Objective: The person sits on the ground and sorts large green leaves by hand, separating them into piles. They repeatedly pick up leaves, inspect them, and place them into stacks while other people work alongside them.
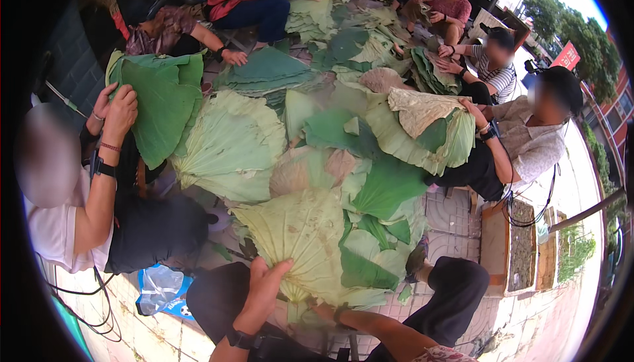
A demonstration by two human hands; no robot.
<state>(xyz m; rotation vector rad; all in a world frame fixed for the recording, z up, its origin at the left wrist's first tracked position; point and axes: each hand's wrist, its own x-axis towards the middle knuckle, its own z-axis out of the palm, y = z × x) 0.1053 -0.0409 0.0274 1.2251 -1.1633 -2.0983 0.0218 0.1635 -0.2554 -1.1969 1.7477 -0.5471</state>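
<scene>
I see a heap of leaves (330,98) covering the paved ground between the seated people, running from the top of the view down to my knees. They are large, round and ribbed, some dark green on the upper face, others pale yellow-green on the underside.

The leaf in hand (300,236) lies at the near edge of the heap, just in front of my lap, pale underside up, with ribs fanning out from the stalk point near my hands. Its edges are creased and slightly torn.

Count: one leaf held by me; six other people at least partly in view around the heap; the loose leaves overlap too much to count.

My left hand (264,293) is clamped on the lower left edge of the leaf, thumb on top and fingers curled under. My right hand (323,310) sits below the leaf's lower rim, mostly covered by it; I cannot tell how its fingers are set.

A blue and clear plastic bag (162,291) lies on the paving left of my knee. The far rows of leaves blur toward the rim.
</scene>
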